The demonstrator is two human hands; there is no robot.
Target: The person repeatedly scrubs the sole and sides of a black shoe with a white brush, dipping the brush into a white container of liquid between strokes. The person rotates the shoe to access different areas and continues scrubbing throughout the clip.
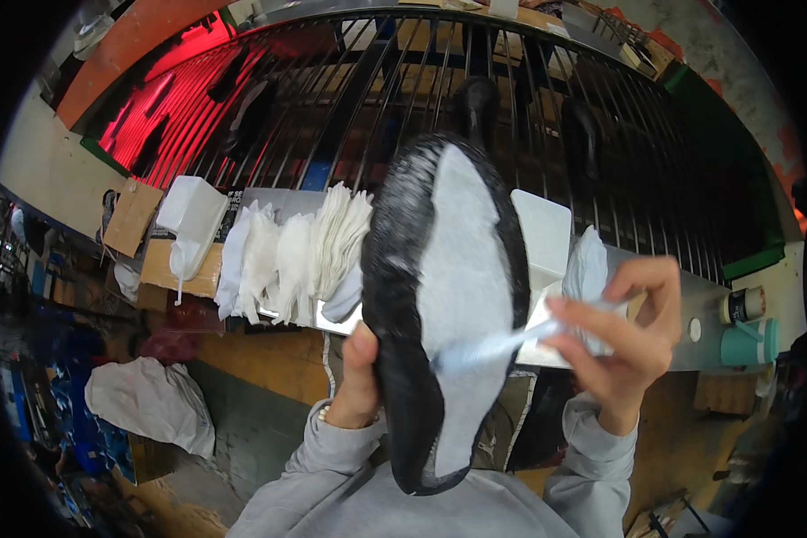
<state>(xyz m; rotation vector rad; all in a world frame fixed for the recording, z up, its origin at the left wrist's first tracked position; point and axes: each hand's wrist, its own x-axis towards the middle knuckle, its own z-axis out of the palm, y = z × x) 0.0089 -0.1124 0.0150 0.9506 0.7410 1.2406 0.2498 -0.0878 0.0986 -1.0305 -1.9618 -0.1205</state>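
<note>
A black shoe upper [396, 305] stands sole side toward me, toe end up, in front of my chest. A white panel [471, 242] covers the middle of its underside, and part of the black toe margin looks shiny. My left hand [357, 381] grips its left edge, thumb showing and the other fingers hidden behind it. Pinched in my right hand [623, 336] is a slim pale-handled brush [502, 346], smeared by motion. The brush's dark tip lies at the boundary of white panel and black margin, on the lower left part of the underside.
Beyond the shoe runs a barred conveyor [533, 134] carrying several dark shoes, with a red-lit opening [166, 103] at far left. White cloth pieces [296, 255] and a white plastic bottle [191, 215] line its near ledge. A teal mug [750, 342] stands right.
</note>
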